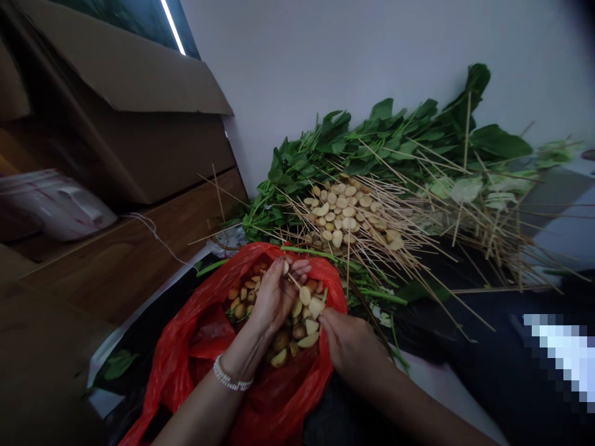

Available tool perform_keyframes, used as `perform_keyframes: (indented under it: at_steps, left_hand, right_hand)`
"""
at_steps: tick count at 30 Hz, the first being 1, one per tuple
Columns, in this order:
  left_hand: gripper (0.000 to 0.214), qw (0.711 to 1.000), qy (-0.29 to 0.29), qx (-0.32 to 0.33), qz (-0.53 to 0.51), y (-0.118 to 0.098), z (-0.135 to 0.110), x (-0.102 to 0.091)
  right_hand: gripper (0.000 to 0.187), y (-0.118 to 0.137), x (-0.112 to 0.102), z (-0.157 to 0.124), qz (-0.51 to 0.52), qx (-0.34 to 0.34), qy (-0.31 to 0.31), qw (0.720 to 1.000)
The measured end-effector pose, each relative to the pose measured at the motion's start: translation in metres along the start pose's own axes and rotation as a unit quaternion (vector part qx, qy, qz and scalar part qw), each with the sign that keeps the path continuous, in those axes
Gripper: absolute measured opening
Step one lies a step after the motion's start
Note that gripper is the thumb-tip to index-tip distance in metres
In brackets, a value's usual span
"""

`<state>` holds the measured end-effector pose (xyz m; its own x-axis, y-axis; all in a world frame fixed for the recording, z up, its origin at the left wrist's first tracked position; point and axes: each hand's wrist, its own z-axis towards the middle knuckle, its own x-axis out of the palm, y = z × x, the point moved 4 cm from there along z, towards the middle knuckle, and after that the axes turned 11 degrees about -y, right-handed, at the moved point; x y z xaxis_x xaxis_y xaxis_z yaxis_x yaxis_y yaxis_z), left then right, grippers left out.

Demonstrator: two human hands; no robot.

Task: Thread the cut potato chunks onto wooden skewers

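Observation:
My left hand (pixel 274 294), a beaded bracelet on its wrist, is closed around a thin wooden skewer (pixel 294 280) with thumb and finger; its other fingers are curled loosely. A pale potato slice (pixel 304 295) sits along the skewer. Just below it, my right hand (pixel 346 341) pinches another potato slice (pixel 317 307) at the skewer's lower end; whether the skewer pierces this slice I cannot tell. Both hands are over an open red plastic bag (pixel 174 337), which contains many cut potato pieces (pixel 279 358), some with skin on.
Beyond the bag lies a pile of skewered potato slices (pixel 341 207), with leafy green skewers (pixel 372 133) behind and pale leaf skewers (pixel 469 189) to the right. Stick ends point outward. A cardboard box (pixel 153 136) and a white plastic container (pixel 60 201) stand at left.

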<state>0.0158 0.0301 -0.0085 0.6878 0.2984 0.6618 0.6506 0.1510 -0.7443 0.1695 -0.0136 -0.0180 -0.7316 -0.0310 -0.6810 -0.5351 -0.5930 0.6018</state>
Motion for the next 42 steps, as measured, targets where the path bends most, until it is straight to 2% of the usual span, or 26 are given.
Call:
perform_keyframes:
  at_steps: [3, 6, 9, 11, 13, 15, 17, 19, 21, 23, 25, 27, 29, 31, 34, 36, 40, 42]
  left_hand:
    - [0.021, 1.0, 0.007, 0.006, 0.0, 0.0, -0.003, 0.001]
    - [0.02, 1.0, 0.003, -0.006, -0.002, 0.002, -0.004, 0.001]
    - [0.019, 1.0, -0.012, -0.027, -0.001, 0.005, -0.004, 0.0]
    - [0.02, 1.0, -0.016, -0.023, 0.002, 0.006, -0.004, 0.0]
    - [0.022, 1.0, -0.011, -0.007, 0.007, 0.007, -0.004, 0.002]
    - [0.023, 1.0, -0.002, 0.006, 0.011, 0.007, -0.006, 0.004]
    - [0.023, 1.0, 0.0, 0.01, 0.013, 0.007, -0.007, 0.005]
    - [0.024, 1.0, -0.008, 0.0, 0.015, 0.007, -0.008, 0.005]
    - [0.023, 1.0, -0.024, -0.014, 0.015, 0.008, -0.008, 0.004]
    - [0.021, 0.999, -0.035, -0.025, 0.012, 0.008, -0.008, 0.004]
    - [0.021, 0.999, -0.029, -0.023, 0.011, 0.008, -0.008, 0.004]
    - [0.022, 1.0, -0.015, -0.012, 0.008, 0.008, -0.008, 0.006]
    - [0.023, 1.0, -0.007, -0.002, 0.003, 0.008, -0.009, 0.007]
    - [0.022, 1.0, -0.013, -0.005, 0.002, 0.008, -0.01, 0.008]
    - [0.021, 0.999, -0.035, -0.029, -0.003, 0.008, -0.011, 0.007]
    - [0.021, 0.999, -0.037, -0.033, -0.004, 0.008, -0.011, 0.007]
    - [0.023, 1.0, -0.008, 0.005, 0.005, 0.008, -0.01, 0.007]
    - [0.022, 1.0, -0.003, 0.009, 0.005, 0.009, -0.011, 0.007]
  right_hand:
    - [0.026, -0.001, 0.003, -0.001, -0.041, -0.013, 0.005, 0.999]
    - [0.027, 0.0, 0.0, 0.004, 0.086, 0.045, 0.009, 0.995]
    - [0.031, 0.001, -0.001, 0.008, 0.203, 0.096, 0.033, 0.974]
    - [0.03, 0.001, -0.003, 0.008, 0.159, 0.073, 0.025, 0.984]
    - [0.025, 0.001, -0.003, 0.005, 0.041, 0.018, 0.008, 0.999]
    - [0.023, 0.001, -0.003, 0.002, -0.064, -0.024, 0.004, 0.998]
    - [0.024, 0.001, -0.002, 0.002, -0.078, -0.021, 0.01, 0.997]
    - [0.023, 0.001, -0.003, 0.004, 0.015, 0.021, 0.016, 1.0]
    - [0.028, 0.0, -0.002, 0.007, 0.146, 0.074, 0.029, 0.986]
    - [0.031, -0.001, -0.001, 0.008, 0.21, 0.099, 0.036, 0.972]
    - [0.029, -0.002, -0.002, 0.007, 0.165, 0.075, 0.023, 0.983]
    - [0.025, -0.001, -0.003, 0.005, 0.062, 0.026, 0.008, 0.998]
    - [0.024, 0.001, -0.004, 0.003, 0.0, -0.002, 0.004, 1.0]
    - [0.025, 0.002, -0.004, 0.004, 0.026, 0.015, 0.006, 1.0]
    - [0.029, 0.002, -0.004, 0.007, 0.149, 0.068, 0.015, 0.986]
    - [0.03, 0.001, -0.002, 0.007, 0.161, 0.065, 0.016, 0.985]
    - [0.022, -0.001, -0.001, 0.003, -0.02, -0.024, -0.006, 0.999]
    - [0.023, -0.001, -0.001, 0.002, -0.05, -0.032, -0.007, 0.998]
